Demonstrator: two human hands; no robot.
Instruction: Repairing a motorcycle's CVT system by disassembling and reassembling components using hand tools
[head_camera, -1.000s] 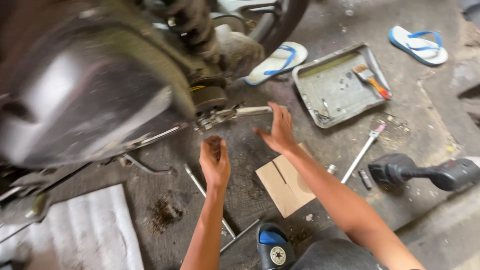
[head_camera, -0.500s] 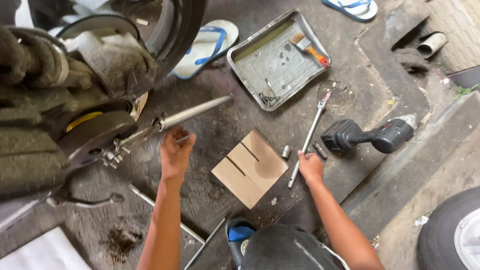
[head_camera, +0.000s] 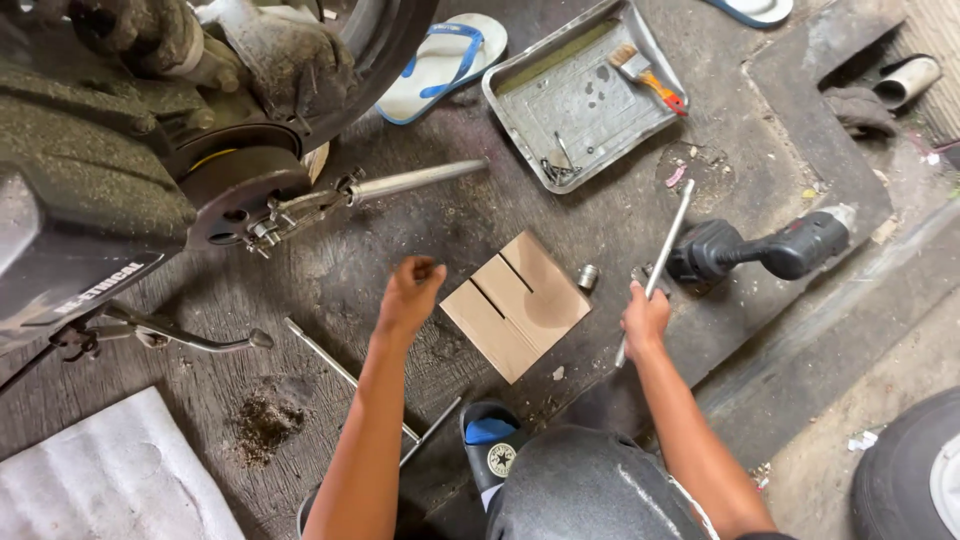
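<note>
Two hands in play, and only one has anything in it. The right hand (head_camera: 645, 320) is closed around the lower end of a long metal rod (head_camera: 668, 238), probably a T-wrench or extension bar. Its long axis runs up and slightly right from the fist, the far tip ending near the grey metal tray (head_camera: 520, 95). The left hand (head_camera: 412, 292) is curled into a loose fist over the floor; I can't tell if it's got something small tucked inside.

Between the hands sits a slotted piece of cardboard (head_camera: 515, 305), flat on the concrete floor (head_camera: 420, 225). A small socket (head_camera: 588, 276) lies just beside its right corner, nearer the right hand. The black impact driver (head_camera: 760, 250) rests just right of the rod, almost touching it.

Up left is the scooter's rear wheel hub (head_camera: 240, 190) with a lever arm (head_camera: 400, 183) poking out toward the tray; the left hand is the closer one to it. Pretty cramped, grimy floor, with a sandal (head_camera: 440, 65) up top and a tyre (head_camera: 915, 480) at the lower right corner.
</note>
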